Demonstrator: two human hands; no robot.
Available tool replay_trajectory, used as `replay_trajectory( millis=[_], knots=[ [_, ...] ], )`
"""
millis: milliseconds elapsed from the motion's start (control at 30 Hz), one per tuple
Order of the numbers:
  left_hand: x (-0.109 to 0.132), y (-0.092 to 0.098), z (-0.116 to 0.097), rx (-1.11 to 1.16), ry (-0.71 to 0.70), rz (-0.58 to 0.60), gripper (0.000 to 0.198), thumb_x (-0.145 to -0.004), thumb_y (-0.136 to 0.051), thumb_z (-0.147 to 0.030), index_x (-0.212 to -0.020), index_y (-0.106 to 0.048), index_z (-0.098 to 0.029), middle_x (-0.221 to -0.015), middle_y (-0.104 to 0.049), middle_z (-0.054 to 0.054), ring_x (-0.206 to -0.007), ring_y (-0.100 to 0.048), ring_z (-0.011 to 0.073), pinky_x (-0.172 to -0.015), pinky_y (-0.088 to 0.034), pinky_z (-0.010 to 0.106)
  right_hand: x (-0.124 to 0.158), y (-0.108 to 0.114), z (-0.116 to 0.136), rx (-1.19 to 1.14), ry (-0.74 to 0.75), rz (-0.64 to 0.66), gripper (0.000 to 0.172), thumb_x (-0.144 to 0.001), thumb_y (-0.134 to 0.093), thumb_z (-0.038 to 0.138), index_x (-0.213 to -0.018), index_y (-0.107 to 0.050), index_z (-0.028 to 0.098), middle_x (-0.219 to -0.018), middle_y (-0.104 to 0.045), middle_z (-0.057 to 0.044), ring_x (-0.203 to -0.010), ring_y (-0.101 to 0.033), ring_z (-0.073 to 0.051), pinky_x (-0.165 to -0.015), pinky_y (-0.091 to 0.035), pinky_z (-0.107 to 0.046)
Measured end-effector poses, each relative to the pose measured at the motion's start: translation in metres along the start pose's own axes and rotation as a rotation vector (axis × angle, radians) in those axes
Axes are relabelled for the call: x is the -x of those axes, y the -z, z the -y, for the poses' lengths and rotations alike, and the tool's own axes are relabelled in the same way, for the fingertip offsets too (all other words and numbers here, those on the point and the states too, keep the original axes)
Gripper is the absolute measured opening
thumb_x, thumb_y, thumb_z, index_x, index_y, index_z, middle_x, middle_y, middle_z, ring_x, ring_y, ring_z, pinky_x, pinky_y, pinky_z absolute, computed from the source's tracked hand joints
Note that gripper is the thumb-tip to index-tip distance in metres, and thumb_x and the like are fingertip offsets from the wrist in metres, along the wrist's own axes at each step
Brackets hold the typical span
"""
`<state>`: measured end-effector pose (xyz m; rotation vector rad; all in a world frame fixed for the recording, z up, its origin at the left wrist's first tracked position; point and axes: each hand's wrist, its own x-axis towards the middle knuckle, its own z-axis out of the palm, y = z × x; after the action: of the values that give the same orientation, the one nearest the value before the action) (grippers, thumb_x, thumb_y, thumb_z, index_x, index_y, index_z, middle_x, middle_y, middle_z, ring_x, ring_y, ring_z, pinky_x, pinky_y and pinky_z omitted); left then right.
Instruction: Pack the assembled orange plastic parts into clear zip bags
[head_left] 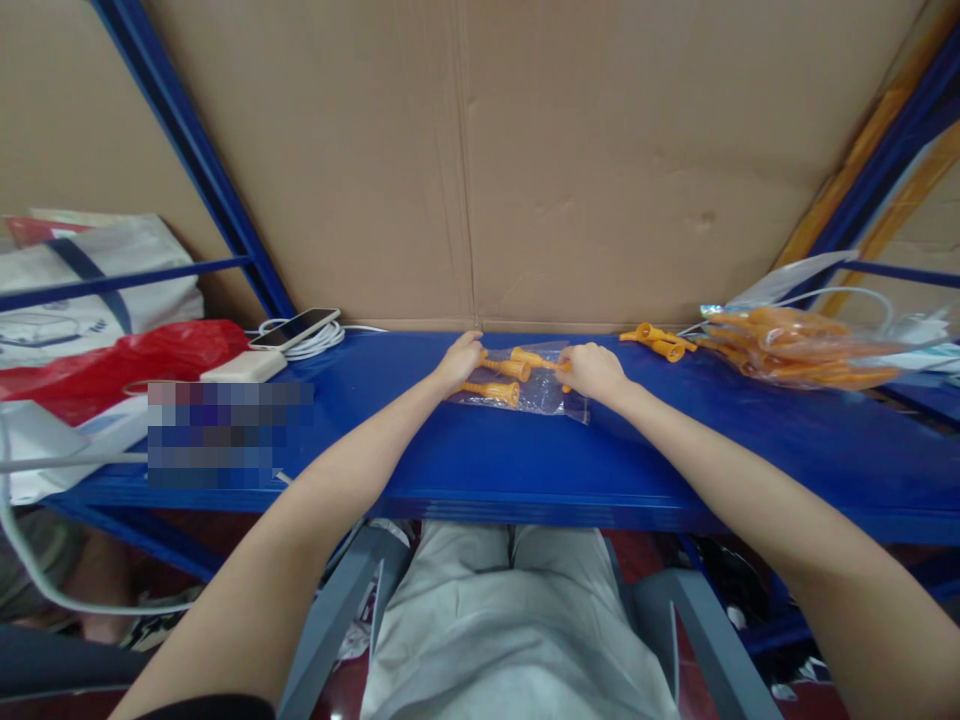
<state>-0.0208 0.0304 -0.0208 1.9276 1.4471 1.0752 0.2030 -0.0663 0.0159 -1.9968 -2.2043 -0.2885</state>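
Observation:
On the blue shelf top in front of me lies a clear plastic bag [553,402] with several orange plastic pieces [501,393], narrow at one end and flared like small trumpets at the other. Whether each piece is inside the bag or on top of it is hard to make out. My left hand [459,364] is closed at the bag's left end, where the narrow ends of the pieces disappear behind the fingers. At the right end, my right hand [598,372] is closed on the bag, with a bit of orange showing by its fingertips.
Loose orange pieces [660,342] lie right of my right hand, beside a fuller bag of orange pieces [802,350]. To the left are a phone [296,328], a coiled white cable [319,346], a white box [244,366] and a red plastic bag [176,350]. Cardboard [570,180] stands behind.

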Motion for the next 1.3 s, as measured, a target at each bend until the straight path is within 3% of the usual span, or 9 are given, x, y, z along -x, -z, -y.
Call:
replay_trajectory(
  millis=[367, 433, 500, 633, 700, 867, 967, 1067, 1300],
  knots=[
    [-0.010, -0.005, 0.008, 0.123, 0.078, 0.017, 0.042, -0.084, -0.039, -0.020, -0.122, -0.056, -0.023, -0.135, -0.061, 0.008, -0.128, -0.056, 0.0241, -0.106, -0.048, 0.042, -0.005, -0.013, 0.002, -0.169, -0.003, -0.084, 0.033, -0.093, -0.051, 0.023, -0.120, -0.069, 0.017, -0.104, -0.075, -0.014, -0.100, -0.071, -0.026, -0.082, -0.052, -0.032],
    [-0.010, -0.005, 0.008, 0.134, 0.088, -0.017, 0.040, -0.085, -0.039, -0.021, -0.121, -0.056, -0.023, -0.133, -0.062, 0.008, -0.125, -0.057, 0.0247, -0.103, -0.050, 0.042, -0.007, -0.016, 0.001, -0.307, -0.034, -0.110, 0.029, -0.090, -0.057, 0.019, -0.117, -0.068, 0.016, -0.100, -0.076, -0.012, -0.096, -0.072, -0.023, -0.080, -0.052, -0.030],
    [-0.009, -0.004, 0.007, 0.129, 0.120, -0.070, 0.038, -0.086, -0.038, -0.023, -0.119, -0.056, -0.022, -0.131, -0.063, 0.010, -0.124, -0.058, 0.0255, -0.101, -0.050, 0.043, -0.009, -0.017, 0.001, -0.497, -0.100, -0.090, 0.024, -0.087, -0.061, 0.015, -0.110, -0.066, 0.015, -0.090, -0.076, -0.008, -0.077, -0.072, -0.018, -0.068, -0.052, -0.024],
    [-0.003, -0.003, 0.005, 0.099, 0.202, -0.106, 0.034, -0.088, -0.036, -0.025, -0.116, -0.054, -0.019, -0.124, -0.064, 0.013, -0.121, -0.058, 0.0267, -0.101, -0.049, 0.044, -0.010, -0.016, 0.003, -0.882, -0.272, 0.065, 0.017, -0.089, -0.060, 0.014, -0.106, -0.061, 0.013, -0.052, -0.062, 0.003, -0.036, -0.050, -0.010, -0.039, -0.039, -0.020],
    [0.000, -0.005, 0.004, 0.131, 0.228, -0.057, 0.035, -0.089, -0.035, -0.025, -0.120, -0.050, -0.018, -0.123, -0.064, 0.013, -0.118, -0.060, 0.0251, -0.099, -0.050, 0.043, -0.010, -0.014, 0.003, -1.042, -0.346, 0.110, 0.018, -0.087, -0.062, 0.011, -0.105, -0.060, 0.012, -0.044, -0.053, 0.007, -0.032, -0.045, -0.009, -0.035, -0.036, -0.019],
    [0.005, -0.011, -0.002, 0.190, 0.225, 0.071, 0.042, -0.089, -0.037, -0.025, -0.132, -0.041, -0.025, -0.120, -0.063, 0.009, -0.114, -0.063, 0.0229, -0.094, -0.054, 0.043, -0.012, -0.012, -0.001, -1.340, -0.447, 0.136, 0.009, -0.085, -0.068, 0.010, -0.092, -0.063, 0.010, -0.050, -0.059, 0.003, -0.033, -0.043, -0.006, -0.035, -0.041, -0.019],
    [0.007, -0.013, -0.007, 0.236, 0.212, 0.124, 0.046, -0.090, -0.036, -0.025, -0.135, -0.039, -0.024, -0.115, -0.064, 0.009, -0.112, -0.063, 0.0223, -0.093, -0.055, 0.041, -0.013, -0.013, -0.004, -1.437, -0.445, 0.146, 0.005, -0.085, -0.068, 0.009, -0.084, -0.063, 0.010, -0.052, -0.060, 0.000, -0.035, -0.044, -0.006, -0.037, -0.042, -0.019],
    [0.010, -0.014, -0.012, 0.292, 0.225, 0.126, 0.047, -0.089, -0.036, -0.024, -0.136, -0.040, -0.021, -0.118, -0.064, 0.009, -0.113, -0.063, 0.0210, -0.093, -0.055, 0.039, -0.015, -0.015, -0.004, -1.503, -0.441, 0.145, 0.012, -0.089, -0.063, 0.006, -0.079, -0.059, 0.012, -0.055, -0.059, 0.001, -0.037, -0.047, -0.006, -0.038, -0.042, -0.018],
    [0.008, -0.014, -0.010, 0.294, 0.172, 0.072, 0.043, -0.092, -0.034, -0.023, -0.133, -0.047, -0.021, -0.128, -0.064, 0.011, -0.121, -0.060, 0.0219, -0.099, -0.052, 0.039, -0.015, -0.021, 0.002, -1.352, -0.404, 0.148, 0.025, -0.098, -0.054, 0.017, -0.073, -0.056, 0.015, -0.050, -0.059, -0.001, -0.035, -0.044, -0.006, -0.036, -0.039, -0.016]
  ],
)
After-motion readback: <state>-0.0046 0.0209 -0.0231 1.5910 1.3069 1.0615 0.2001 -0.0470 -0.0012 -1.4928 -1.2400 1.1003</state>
